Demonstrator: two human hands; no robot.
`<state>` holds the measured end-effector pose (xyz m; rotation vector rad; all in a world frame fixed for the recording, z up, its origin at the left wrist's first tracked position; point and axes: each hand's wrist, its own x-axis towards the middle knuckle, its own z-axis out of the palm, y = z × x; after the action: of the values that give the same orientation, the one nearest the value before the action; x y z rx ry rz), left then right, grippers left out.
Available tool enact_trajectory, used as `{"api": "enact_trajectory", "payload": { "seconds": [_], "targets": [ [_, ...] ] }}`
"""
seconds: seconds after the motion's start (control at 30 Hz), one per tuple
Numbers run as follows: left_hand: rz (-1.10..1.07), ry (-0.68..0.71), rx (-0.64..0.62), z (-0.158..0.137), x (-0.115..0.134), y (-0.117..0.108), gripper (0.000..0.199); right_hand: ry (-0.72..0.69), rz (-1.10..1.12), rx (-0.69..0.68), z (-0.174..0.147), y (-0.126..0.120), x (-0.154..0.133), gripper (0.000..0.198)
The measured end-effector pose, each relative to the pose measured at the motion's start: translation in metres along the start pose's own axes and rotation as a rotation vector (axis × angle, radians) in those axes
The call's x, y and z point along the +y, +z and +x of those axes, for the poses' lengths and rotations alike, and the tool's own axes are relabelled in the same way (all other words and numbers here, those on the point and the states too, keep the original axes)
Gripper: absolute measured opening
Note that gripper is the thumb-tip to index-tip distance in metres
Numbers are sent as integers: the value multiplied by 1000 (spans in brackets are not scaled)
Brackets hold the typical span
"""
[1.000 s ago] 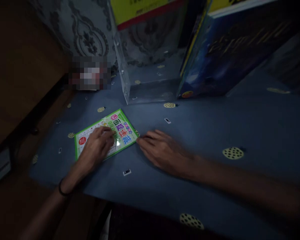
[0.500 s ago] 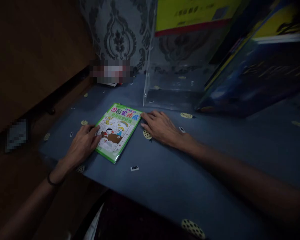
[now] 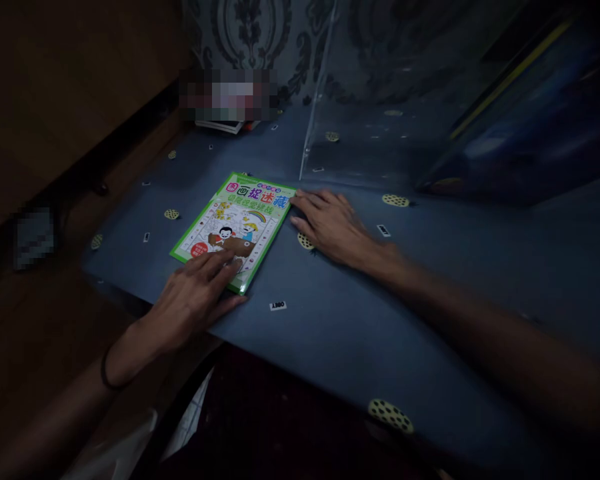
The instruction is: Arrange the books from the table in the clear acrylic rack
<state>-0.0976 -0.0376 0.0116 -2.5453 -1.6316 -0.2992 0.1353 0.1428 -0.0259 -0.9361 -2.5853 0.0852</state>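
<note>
A thin children's book (image 3: 250, 212) with a green border and cartoon figures on its cover lies flat and closed on the blue pineapple-print tabletop (image 3: 330, 320). Across the book's near, lower edge rests my left hand (image 3: 195, 290), fingers stretched over the cover and thumb apart by the near corner; it wears a dark band at the wrist. My right hand (image 3: 335, 225) lies palm down on the table at the book's upper right corner, its fingertips touching or very close to that corner. Its fingers are extended and grip nothing.
A clear upright plastic holder (image 3: 310, 133) stands behind the book. To its right leans a blurred dark blue book (image 3: 540, 127). Some books (image 3: 220, 125), partly pixelated, lie at the far left corner. A brown wooden panel (image 3: 80, 80) rises on the left.
My left hand has shifted from the book's left edge to its lower edge, over the cover. My right hand stays by the upper right corner. The camera view has tilted downward.
</note>
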Motion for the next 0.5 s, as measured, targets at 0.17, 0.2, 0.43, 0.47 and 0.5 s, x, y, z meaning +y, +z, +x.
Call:
{"api": "enact_trajectory", "payload": {
  "seconds": [0.17,0.2,0.43,0.47,0.5],
  "targets": [
    [-9,-8,-26,4,8,-12,29,-158,157,-11,-10,2,-29,34],
    [-57,-31,-26,5,9,-16,27,-206,206,-16,-13,2,-37,34],
    [-416,-313,-116,14,4,-34,26,-322,400,8,-25,5,-74,30],
    [-435,-327,-145,16,2,-35,27,-326,407,14,-26,5,-75,29],
    [-447,-334,-168,18,-1,-35,27,-329,412,22,-27,4,-76,29]
  ]
}}
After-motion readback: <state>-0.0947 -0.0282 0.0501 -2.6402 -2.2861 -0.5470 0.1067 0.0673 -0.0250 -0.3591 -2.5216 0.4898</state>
